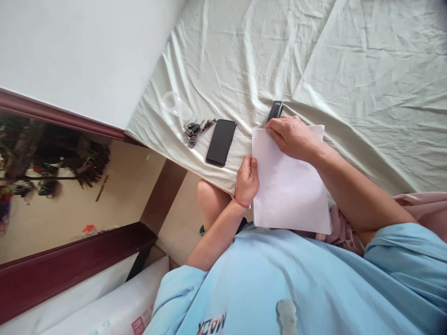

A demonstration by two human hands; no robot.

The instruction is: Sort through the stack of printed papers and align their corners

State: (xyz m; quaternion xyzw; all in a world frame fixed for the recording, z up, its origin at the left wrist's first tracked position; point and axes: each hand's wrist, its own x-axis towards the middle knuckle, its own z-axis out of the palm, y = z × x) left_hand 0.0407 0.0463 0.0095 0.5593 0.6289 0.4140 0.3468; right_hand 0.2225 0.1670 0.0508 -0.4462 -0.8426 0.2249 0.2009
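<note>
White paper (289,190), perhaps a stack of sheets, lies in front of my body at the near edge of the bed or table. My left hand (247,179), with a red string bracelet at its wrist, is closed on the paper's left edge. Across the paper's far edge rests my right hand (291,135), its fingers pinched together at the upper left part. Just beyond those fingers a dark, long object (275,110), which looks like a stapler, lies on the cloth. Its near end is hidden by the right hand and paper, and I cannot tell whether they touch.
A black phone (221,143) lies on the pale green cloth (237,56), left of the paper. Beside it are keys (192,131) with a beaded strap and a clear plastic cup or lid (176,104). Pink fabric (344,228) bunches at the right. A doorway stands at the left.
</note>
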